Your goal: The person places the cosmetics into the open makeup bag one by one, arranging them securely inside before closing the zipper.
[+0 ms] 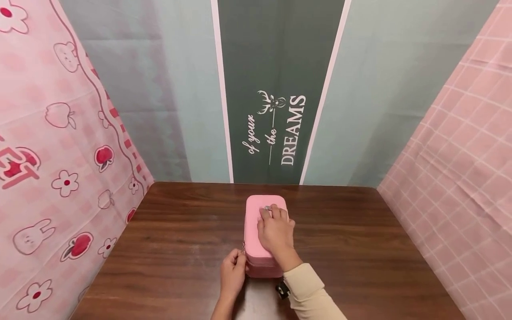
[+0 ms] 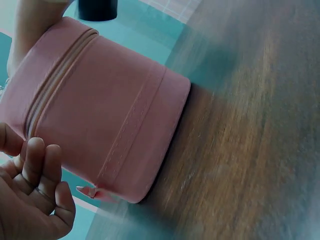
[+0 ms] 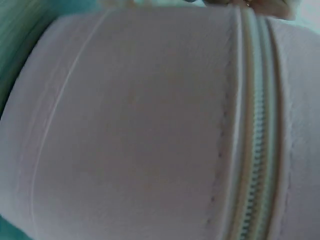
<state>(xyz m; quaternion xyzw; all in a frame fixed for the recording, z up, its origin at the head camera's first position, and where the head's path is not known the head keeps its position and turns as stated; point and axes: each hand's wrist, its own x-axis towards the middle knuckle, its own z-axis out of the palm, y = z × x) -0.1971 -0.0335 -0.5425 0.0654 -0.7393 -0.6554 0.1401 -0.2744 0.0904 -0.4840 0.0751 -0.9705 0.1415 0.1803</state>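
A pink zippered case (image 1: 253,222) with rounded corners stands upright on the wooden table. My left hand (image 1: 233,272) is at its near left corner, thumb and fingertips pinching the small metal zipper pull (image 1: 243,245). In the left wrist view, the left hand (image 2: 37,187) is at the end of the visible zipper (image 2: 60,75), its other fingers curled. My right hand (image 1: 277,231) rests on top of the lid, fingertips beside a small silvery fitting (image 1: 268,207). Up close, the right wrist view shows the closed zipper teeth (image 3: 255,150) along the case's side.
The brown wooden table (image 1: 180,231) extends around the case. A grey-green curtain (image 1: 192,111) with white lettering hangs behind it. Pink patterned cloths hang at the left (image 1: 40,146) and right (image 1: 460,155). A black device (image 1: 282,290) sits at the right wrist.
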